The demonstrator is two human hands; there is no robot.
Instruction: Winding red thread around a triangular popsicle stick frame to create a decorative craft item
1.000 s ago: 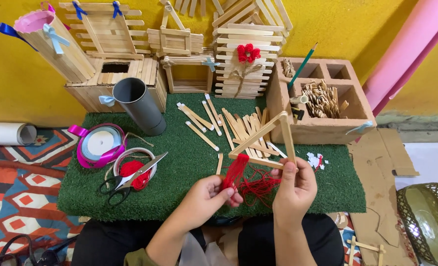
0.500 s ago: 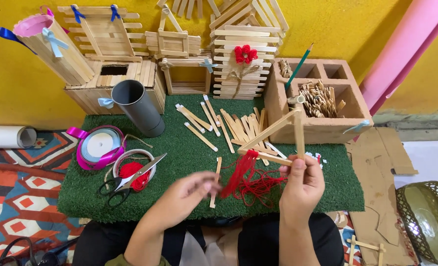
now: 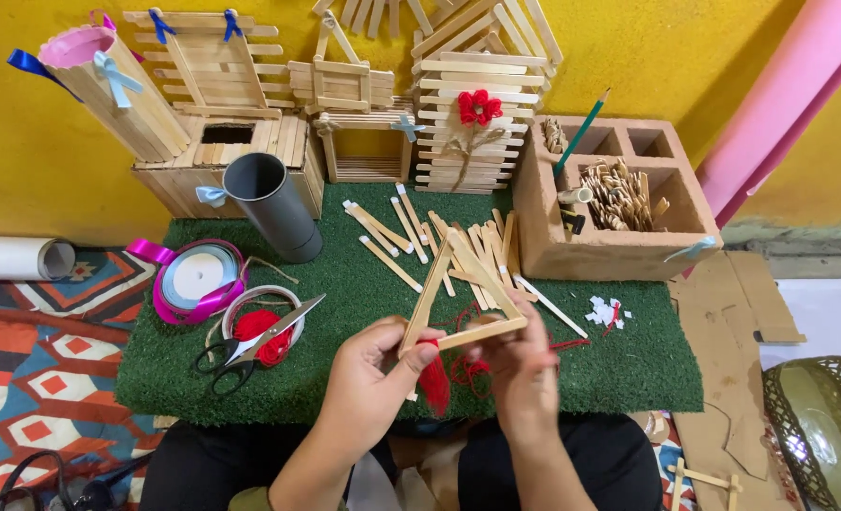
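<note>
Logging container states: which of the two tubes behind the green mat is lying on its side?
The white tube at far left, lying flat on the patterned rug; the grey tube stands tilted on the mat.

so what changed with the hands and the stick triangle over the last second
The left hand let go half a second ago, then came back and gripped the stick triangle's lower left corner. The right hand kept its hold and turned the triangle point-up. Red yarn still hangs below. Scissors and loose sticks stayed put.
</note>
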